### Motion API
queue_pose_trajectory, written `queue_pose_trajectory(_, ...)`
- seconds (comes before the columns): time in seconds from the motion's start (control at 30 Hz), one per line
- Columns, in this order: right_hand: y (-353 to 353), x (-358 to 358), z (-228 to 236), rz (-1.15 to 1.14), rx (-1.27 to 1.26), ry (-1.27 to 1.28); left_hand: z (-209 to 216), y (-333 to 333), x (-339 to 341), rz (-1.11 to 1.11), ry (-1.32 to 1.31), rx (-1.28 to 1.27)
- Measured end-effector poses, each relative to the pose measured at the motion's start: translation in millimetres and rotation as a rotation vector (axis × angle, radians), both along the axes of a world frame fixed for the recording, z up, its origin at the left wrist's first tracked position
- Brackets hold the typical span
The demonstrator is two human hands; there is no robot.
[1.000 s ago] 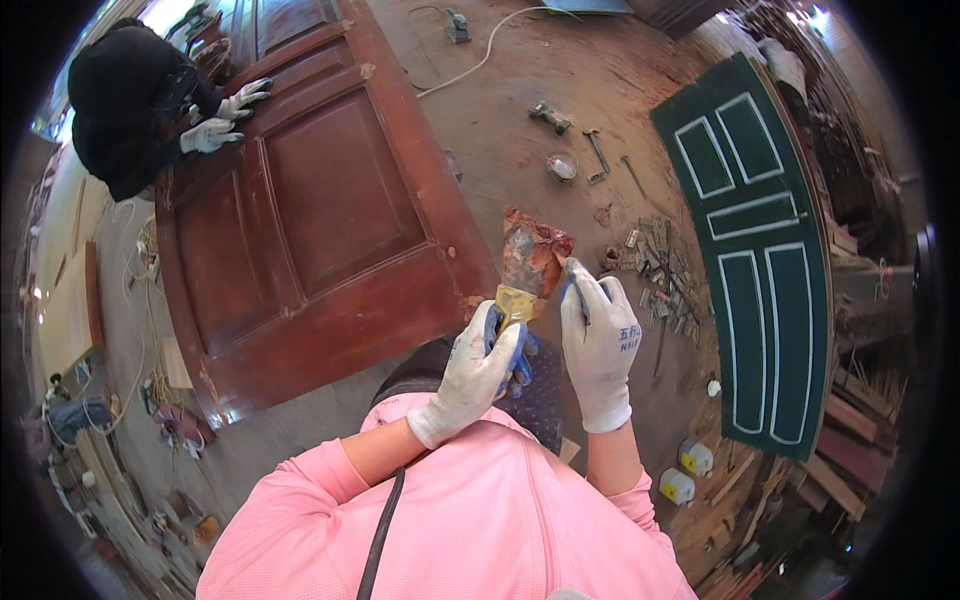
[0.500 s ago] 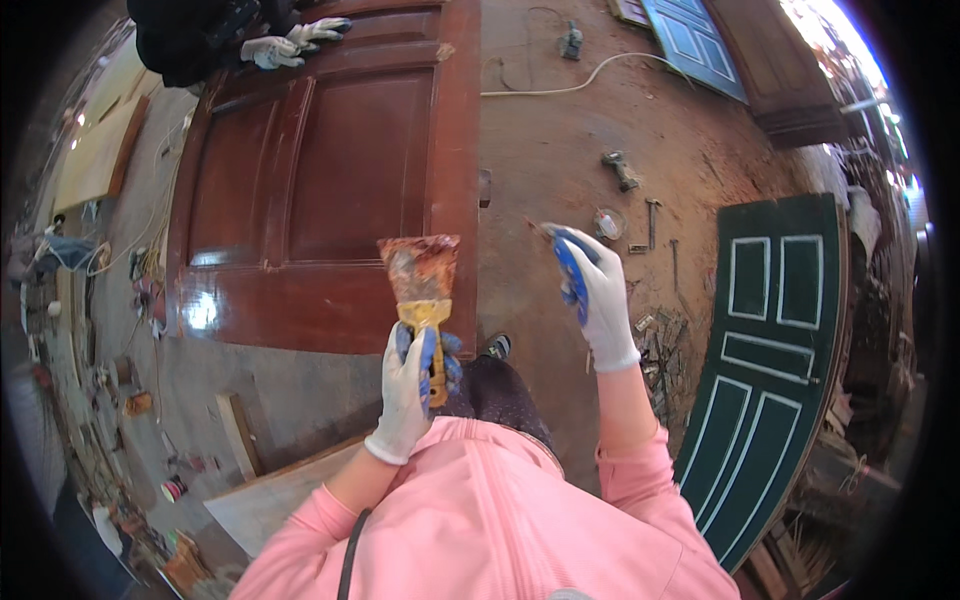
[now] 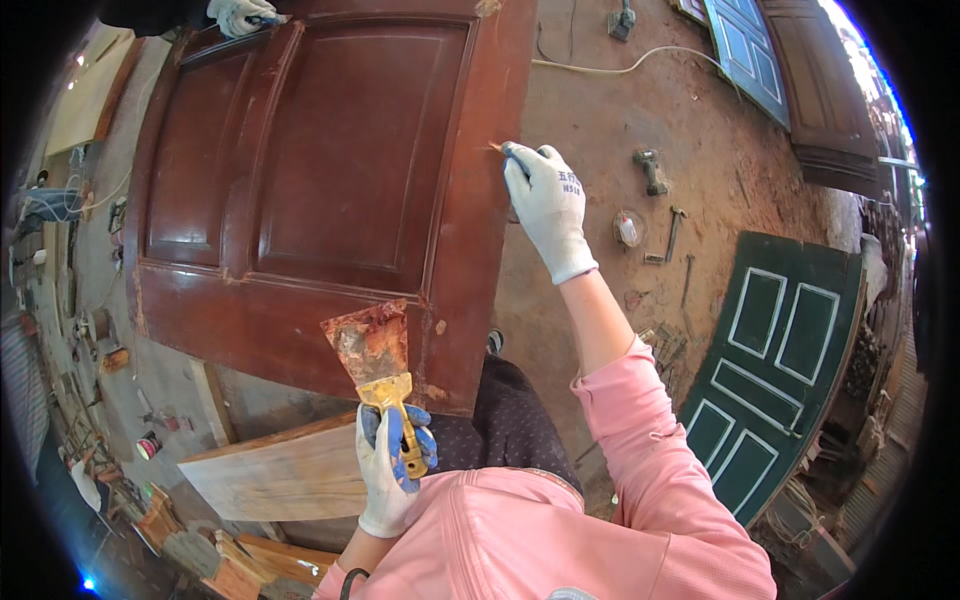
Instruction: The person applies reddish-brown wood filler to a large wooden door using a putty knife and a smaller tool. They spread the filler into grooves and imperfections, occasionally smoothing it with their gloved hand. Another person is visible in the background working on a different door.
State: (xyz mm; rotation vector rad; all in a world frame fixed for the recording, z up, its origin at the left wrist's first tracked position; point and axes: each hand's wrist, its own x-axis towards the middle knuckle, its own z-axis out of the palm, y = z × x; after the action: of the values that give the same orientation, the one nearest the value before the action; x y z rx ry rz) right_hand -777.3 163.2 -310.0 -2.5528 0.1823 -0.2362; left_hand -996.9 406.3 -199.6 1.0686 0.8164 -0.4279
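My left hand [image 3: 392, 455], in a white glove with blue palm, is closed round the yellow handle of a wide putty knife [image 3: 375, 350]. Its blade points up, smeared with reddish-brown putty. In my gloved right hand [image 3: 545, 200] is a small thin tool [image 3: 497, 147]; only its reddish tip shows, and its kind is hidden by the fingers. That tip is at the right stile of a reddish-brown panelled door [image 3: 350, 160], which lies flat before me. Pale filler patches [image 3: 440, 327] dot the door.
Another person's gloved hand [image 3: 245, 15] rests at the door's far left. A green door [image 3: 770, 350] lies at the right. On the floor are a cordless drill [image 3: 651, 172], a hammer [image 3: 675, 232] and a pale cable [image 3: 630, 67]. A wooden board [image 3: 280, 465] sits near left.
My right hand has reached forward and left to the door's right stile with the small tool. The putty knife in my left hand has shifted down and left. The view has shifted.
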Motion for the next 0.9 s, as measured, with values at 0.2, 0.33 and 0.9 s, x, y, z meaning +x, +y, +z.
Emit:
queue_pose_trajectory(0.2, 10, -20, -16, 0.093, -0.330, -0.058, -5, 2, 33, -0.019, 0.016, 0.030)
queue_pose_trajectory(0.33, 14, -23, -3, 0.091, -0.200, -0.031, -7, 9, 48, -0.050, 0.002, 0.051)
queue_pose_trajectory(0.9, 24, 12, 5, 0.114, -0.129, -0.099, -11, 13, 72, -0.043, 0.015, 0.036)
